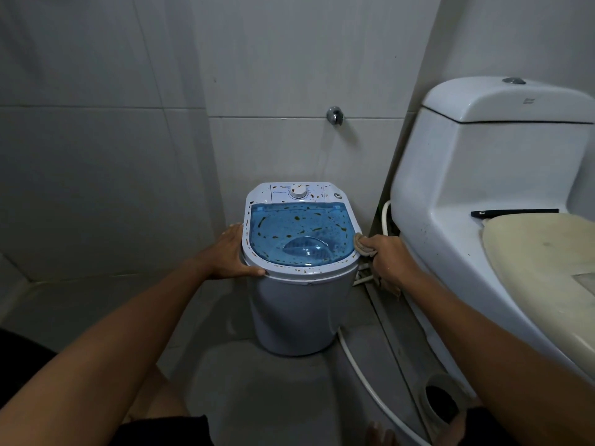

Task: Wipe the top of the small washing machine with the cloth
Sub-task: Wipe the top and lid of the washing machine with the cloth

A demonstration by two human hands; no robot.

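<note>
- washing machine: pale grey-white body
- lid: see-through blue, spattered with brown smears and specks
- dial: white
- cloth: beige
- toilet: white, with a cream seat cover
- wall tiles: light grey
- hose: white

A white toilet stands at the right, a cream cover on its seat. A chrome wall tap sits on grey tiles; a white hose crosses the floor.
</note>
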